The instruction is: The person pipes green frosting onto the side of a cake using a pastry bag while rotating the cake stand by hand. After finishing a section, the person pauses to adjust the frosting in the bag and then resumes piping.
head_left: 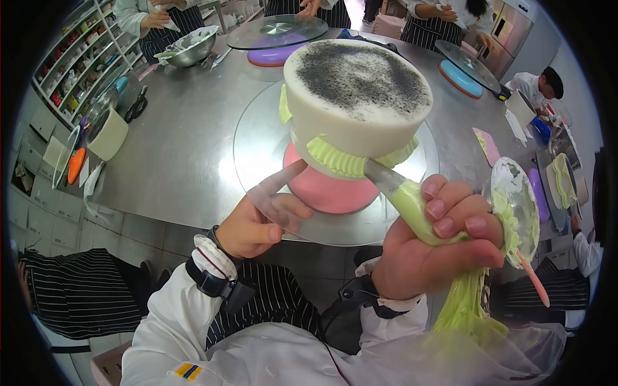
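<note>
A white round cake dummy (354,132), dark and speckled on top, stands on a clear glass turntable (257,138) with a pink base (335,196). Ruffled light green cream (336,157) runs along part of its lower side, with more at the left. My right hand (438,238) is wrapped round a piping bag (412,206) of green cream. The bag's metal tip (381,175) meets the ruffle near the cake dummy's base. My left hand (257,219) is at the turntable's near edge, index finger stretched out under the glass and thumb apart, holding nothing.
A bowl (515,212) smeared with green and white cream, with a pink-handled tool (533,280), is right of my right hand. Other glass turntables (277,32) and a metal bowl (190,51) stand across the steel table (174,161). Several people in striped aprons are around it.
</note>
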Demonstrator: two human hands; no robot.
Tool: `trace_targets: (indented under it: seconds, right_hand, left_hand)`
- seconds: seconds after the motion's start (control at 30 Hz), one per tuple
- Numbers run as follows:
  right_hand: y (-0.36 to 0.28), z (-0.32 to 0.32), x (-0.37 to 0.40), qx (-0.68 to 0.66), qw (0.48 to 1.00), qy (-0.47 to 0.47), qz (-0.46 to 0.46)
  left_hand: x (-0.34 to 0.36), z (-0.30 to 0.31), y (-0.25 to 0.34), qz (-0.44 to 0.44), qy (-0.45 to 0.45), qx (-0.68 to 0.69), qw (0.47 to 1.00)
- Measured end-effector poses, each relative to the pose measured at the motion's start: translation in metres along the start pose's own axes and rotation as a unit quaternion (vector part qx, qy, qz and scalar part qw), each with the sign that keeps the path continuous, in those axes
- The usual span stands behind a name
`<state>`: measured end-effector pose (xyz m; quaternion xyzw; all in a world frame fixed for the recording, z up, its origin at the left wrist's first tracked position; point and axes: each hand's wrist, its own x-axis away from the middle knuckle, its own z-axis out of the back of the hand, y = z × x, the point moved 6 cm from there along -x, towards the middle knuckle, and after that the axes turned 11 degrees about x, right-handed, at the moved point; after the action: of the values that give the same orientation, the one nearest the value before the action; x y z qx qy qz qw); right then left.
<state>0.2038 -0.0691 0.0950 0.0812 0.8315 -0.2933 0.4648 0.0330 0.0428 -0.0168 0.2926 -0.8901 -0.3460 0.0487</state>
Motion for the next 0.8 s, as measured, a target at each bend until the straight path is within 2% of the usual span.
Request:
trace_targets:
  seconds: [0.53,0.8]
  right_hand:
    - [0.0006,0.0001,-0.0011,0.0,1.0,-0.003,0.009]
    - [0.0,-0.0015,-0.0025,0.007,1.0,0.003,-0.023]
  left_hand:
    - [0.0001,-0.0023,0.0017,-0.001,-0.004,0.002,1.0]
    - [0.0016,-0.0015,0.0017,-0.005,-0.003,0.008,1.0]
